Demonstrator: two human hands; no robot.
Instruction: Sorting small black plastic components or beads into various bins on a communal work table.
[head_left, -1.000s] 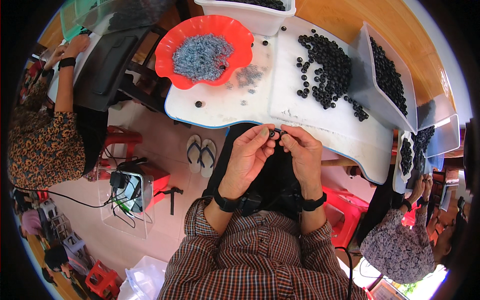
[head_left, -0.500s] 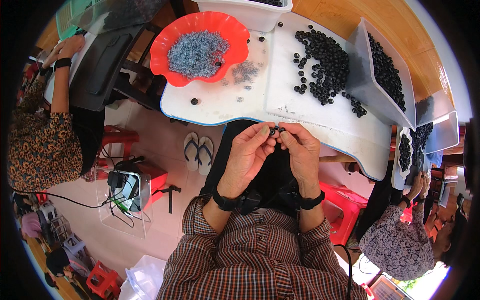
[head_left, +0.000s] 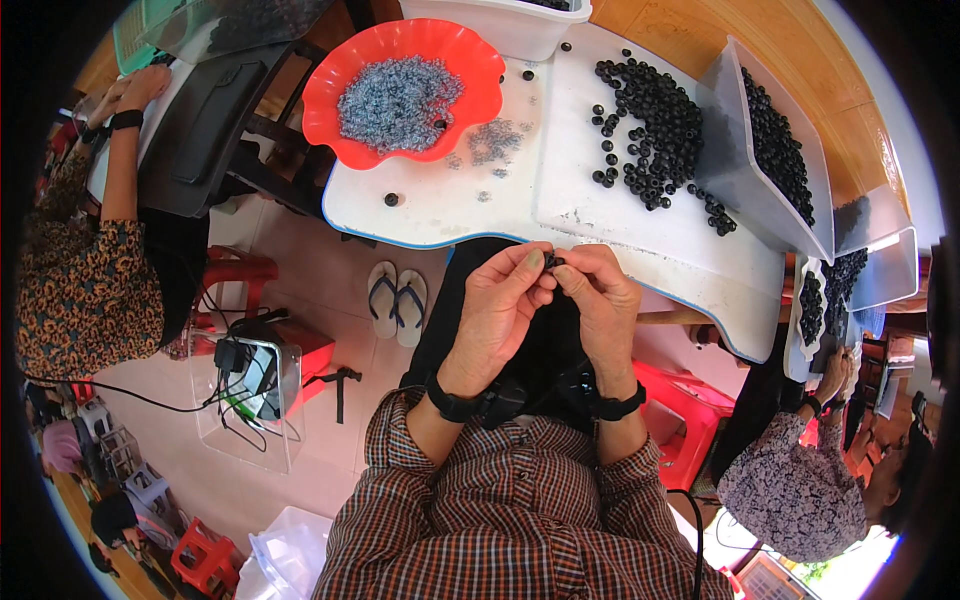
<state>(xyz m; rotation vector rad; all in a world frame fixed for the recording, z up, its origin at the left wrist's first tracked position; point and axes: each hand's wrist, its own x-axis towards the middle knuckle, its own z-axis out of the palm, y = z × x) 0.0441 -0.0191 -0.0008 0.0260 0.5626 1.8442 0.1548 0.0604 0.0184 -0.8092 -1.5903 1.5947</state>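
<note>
Just off the table's near edge, my left hand (head_left: 497, 297) and my right hand (head_left: 604, 296) meet, fingertips pinched together. Between them are small black round bead-like parts (head_left: 551, 261), mostly covered by the fingers, so I cannot tell how they fit together. Beyond the hands, many similar black parts (head_left: 660, 135) lie loose on the white table (head_left: 430, 212). A red scalloped bowl (head_left: 320, 115) holds a heap of tiny grey, wiry pieces (head_left: 395, 100), with one black part among them. Some of these grey pieces lie scattered beside the bowl.
A clear bin (head_left: 735, 150) of black parts stands at the right of the table, a white tub (head_left: 490, 32) at its far edge. Co-workers sit left and right. On the floor are flip-flops (head_left: 411, 308), a clear box with cables (head_left: 245, 400) and a red stool (head_left: 690, 420).
The black parts at my fingertips, clearer half a second ago, are now closer together and more covered. My right fingers have shifted slightly toward the left hand.
</note>
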